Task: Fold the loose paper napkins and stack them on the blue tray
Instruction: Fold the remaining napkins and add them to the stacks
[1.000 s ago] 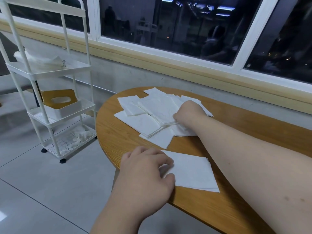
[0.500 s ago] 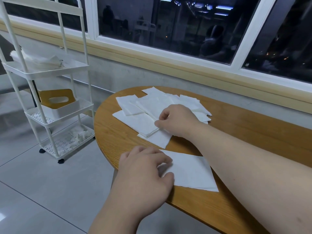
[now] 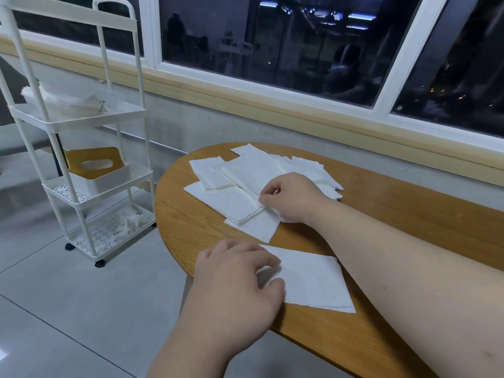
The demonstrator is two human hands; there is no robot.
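Note:
Several white paper napkins lie in a loose overlapping pile (image 3: 240,181) on the far left part of the round wooden table (image 3: 381,214). My right hand (image 3: 289,197) sits on the pile's near right side, its fingers curled and pinching the edge of a napkin in the pile. One folded napkin (image 3: 311,279) lies apart near the table's front edge. My left hand (image 3: 237,279) rests on that napkin's left end, fingers bent and pressing it down. No blue tray is in view.
A white three-tier rolling cart (image 3: 79,132) stands on the tiled floor left of the table, holding white paper on top, a tissue box (image 3: 95,170) on the middle shelf and crumpled paper below. A wall with windows runs behind the table.
My right hand has drawn back from the pile's far right side toward its near edge and now pinches a napkin edge. My left hand has stayed on the folded napkin.

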